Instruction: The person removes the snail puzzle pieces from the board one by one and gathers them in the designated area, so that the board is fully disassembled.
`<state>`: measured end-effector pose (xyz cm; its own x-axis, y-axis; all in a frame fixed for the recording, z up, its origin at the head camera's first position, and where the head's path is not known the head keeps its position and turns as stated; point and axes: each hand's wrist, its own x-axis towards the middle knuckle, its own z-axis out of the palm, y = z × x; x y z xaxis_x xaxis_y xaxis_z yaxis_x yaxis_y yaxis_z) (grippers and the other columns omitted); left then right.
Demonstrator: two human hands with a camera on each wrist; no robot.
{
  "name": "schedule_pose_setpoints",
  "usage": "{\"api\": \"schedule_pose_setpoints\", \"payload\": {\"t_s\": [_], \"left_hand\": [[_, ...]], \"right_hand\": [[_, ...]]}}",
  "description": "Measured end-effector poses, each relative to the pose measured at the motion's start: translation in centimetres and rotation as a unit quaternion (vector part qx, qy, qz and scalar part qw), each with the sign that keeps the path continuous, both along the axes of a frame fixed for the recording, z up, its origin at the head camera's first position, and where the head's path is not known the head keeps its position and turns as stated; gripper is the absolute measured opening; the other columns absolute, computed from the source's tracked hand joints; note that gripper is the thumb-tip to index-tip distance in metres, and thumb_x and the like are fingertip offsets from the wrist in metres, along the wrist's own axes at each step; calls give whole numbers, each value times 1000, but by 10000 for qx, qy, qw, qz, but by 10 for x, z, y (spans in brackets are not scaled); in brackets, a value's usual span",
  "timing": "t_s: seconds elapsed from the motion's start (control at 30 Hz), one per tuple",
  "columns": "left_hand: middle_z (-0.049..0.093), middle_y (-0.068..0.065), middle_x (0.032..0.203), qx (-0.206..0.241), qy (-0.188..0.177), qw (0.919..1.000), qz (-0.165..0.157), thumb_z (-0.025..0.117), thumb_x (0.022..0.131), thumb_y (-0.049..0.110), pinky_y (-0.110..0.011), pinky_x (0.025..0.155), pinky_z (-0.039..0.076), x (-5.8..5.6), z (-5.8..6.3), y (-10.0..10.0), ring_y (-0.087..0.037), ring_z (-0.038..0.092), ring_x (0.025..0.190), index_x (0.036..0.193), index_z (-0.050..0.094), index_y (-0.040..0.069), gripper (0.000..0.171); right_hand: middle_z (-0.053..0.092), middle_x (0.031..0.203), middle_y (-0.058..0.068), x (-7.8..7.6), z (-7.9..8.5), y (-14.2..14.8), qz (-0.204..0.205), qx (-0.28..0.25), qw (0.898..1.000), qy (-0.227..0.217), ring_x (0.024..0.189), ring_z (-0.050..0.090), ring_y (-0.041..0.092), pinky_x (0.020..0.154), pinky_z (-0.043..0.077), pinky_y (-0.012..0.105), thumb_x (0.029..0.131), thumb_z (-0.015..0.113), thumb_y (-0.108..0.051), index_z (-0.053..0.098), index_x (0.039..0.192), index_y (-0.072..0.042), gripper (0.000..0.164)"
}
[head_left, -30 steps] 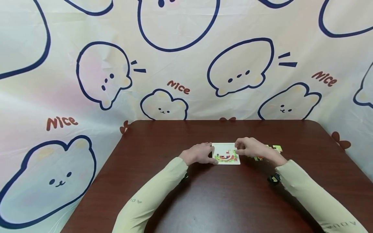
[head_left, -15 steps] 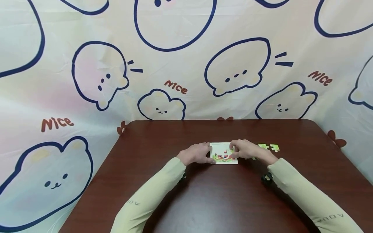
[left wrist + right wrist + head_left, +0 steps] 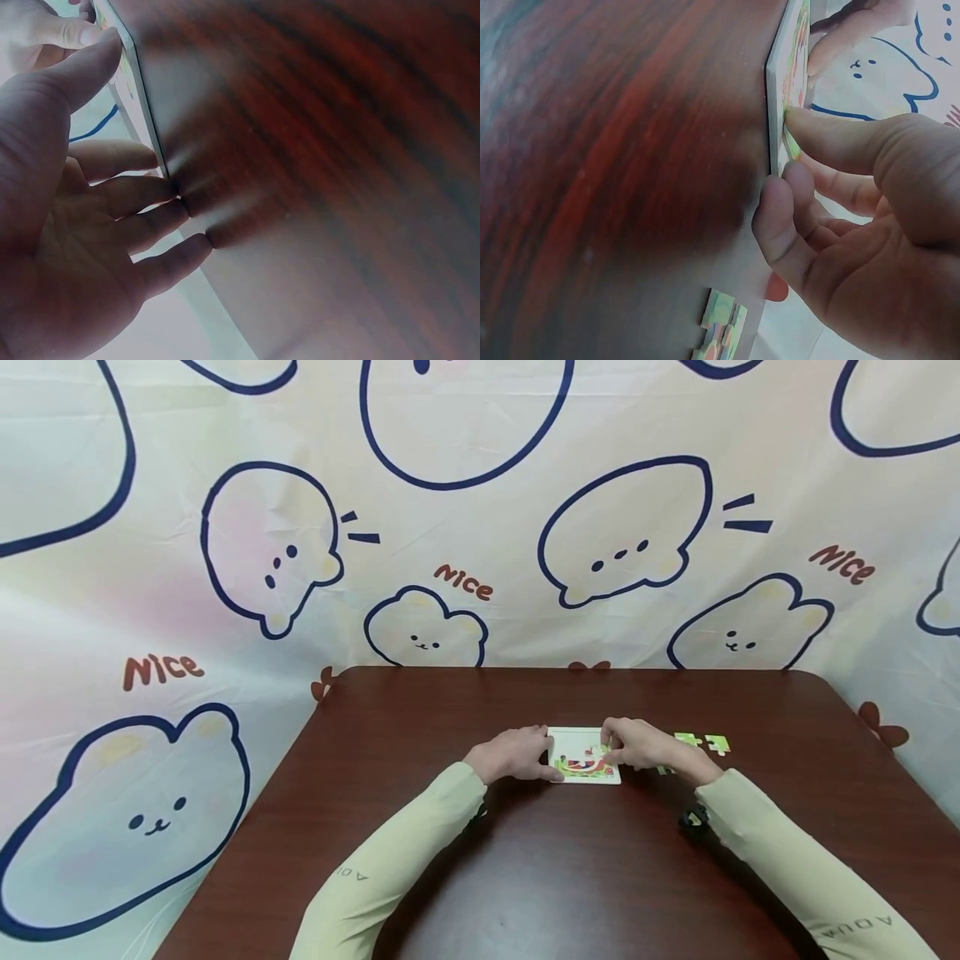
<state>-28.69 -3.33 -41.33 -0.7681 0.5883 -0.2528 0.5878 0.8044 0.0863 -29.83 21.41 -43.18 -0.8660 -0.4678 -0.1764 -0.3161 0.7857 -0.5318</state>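
Observation:
A small white-framed jigsaw board [image 3: 570, 740] lies on the table, its lower part filled with a colourful picture. My left hand [image 3: 513, 753] rests at its left side, fingers spread and fairly straight. In the left wrist view the thumb [image 3: 97, 67] touches the board's rim and the fingertips meet the table by its edge. Over the right side of the board, my right hand [image 3: 636, 743] pinches a puzzle piece [image 3: 790, 144] between thumb and fingers. That piece is tilted against the board's surface in the right wrist view and mostly covered by the fingers.
Several loose green puzzle pieces [image 3: 717, 744] lie right of the board, partly hidden behind the right wrist. The brown table [image 3: 495, 860] reaches back to a pale curtain [image 3: 510, 543] printed with cartoon bears. A dark device [image 3: 693, 819] sits under the right wrist.
My right hand has moved slightly left and inward over the board's right side, uncovering more of the loose pieces. The left hand has kept its place at the board; the head view has shifted slightly.

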Motion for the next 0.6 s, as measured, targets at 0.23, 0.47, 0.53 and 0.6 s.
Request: {"api": "schedule_pose_setpoints", "payload": {"t_s": [0.23,0.47,0.53,0.6], "left_hand": [[40,-15,154,-23,-47,10000,12,60,89,61,-38,101,47,0,0,0,-23,50,130,103,61,17,46],[36,-16,157,-8,-151,9999,83,60,90,60,-39,105,44,-1,-1,1,-25,44,139,104,62,18,44],[36,-15,157,-18,-145,9999,89,60,90,60,-39,106,43,-1,-1,1,-25,43,140,104,62,18,44],[36,-16,157,-27,-138,9999,89,60,90,60,-39,107,43,-1,-1,1,-25,42,141,104,63,19,44]], "right_hand": [[58,82,6,0,0,-1,38,-57,9999,109,56,54,15,52,46,28,90,71,-13,51,99,-9,22],[59,84,6,1,1,-2,114,-54,9997,191,56,53,15,52,46,29,91,70,-12,49,99,-9,24],[58,84,7,2,1,-2,115,-55,9997,207,56,52,15,52,46,29,91,70,-12,48,98,-9,24],[58,83,6,2,2,-2,123,-57,9997,224,55,52,14,51,45,28,91,70,-12,48,98,-9,24]]}}
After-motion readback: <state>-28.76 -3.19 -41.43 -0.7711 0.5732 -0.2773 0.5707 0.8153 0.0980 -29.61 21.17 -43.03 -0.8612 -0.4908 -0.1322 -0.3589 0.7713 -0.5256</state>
